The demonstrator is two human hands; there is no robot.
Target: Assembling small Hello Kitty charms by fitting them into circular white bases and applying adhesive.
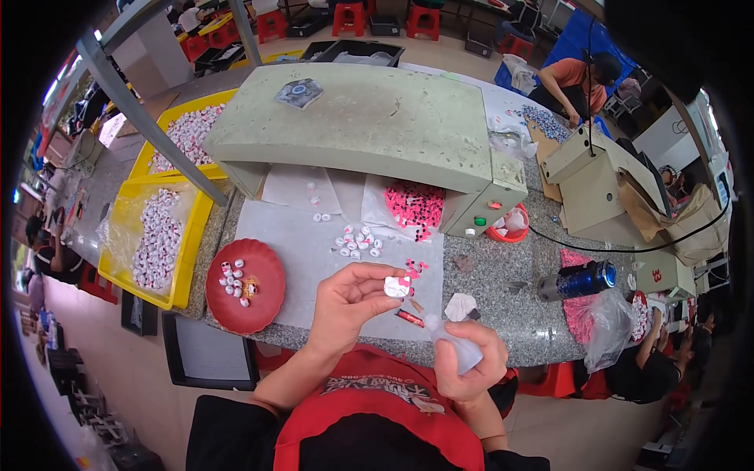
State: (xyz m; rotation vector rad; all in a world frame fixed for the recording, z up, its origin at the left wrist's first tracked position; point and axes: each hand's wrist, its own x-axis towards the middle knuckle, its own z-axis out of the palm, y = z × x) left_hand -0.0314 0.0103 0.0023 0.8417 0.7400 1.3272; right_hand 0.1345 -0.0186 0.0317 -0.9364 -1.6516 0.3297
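Pinching white piece (pixel 397 287) by its side, left hand (pixel 345 304) leaves the face exposed; right hand (pixel 470 386) grips translucent bottle (pixel 463 354).

Bare right hand (pixel 485 367) hides part of translucent white squeeze bottle (pixel 465 355); loose pink-and-black bits (pixel 412 206) too small to identify.

I am stationed in a factory workshop. Indicators: bulk-filled yellow trays (pixel 196 243) at 10 o'clock, a push-button machine (pixel 361 118) at 12, a co-worker (pixel 556 85) at 2.
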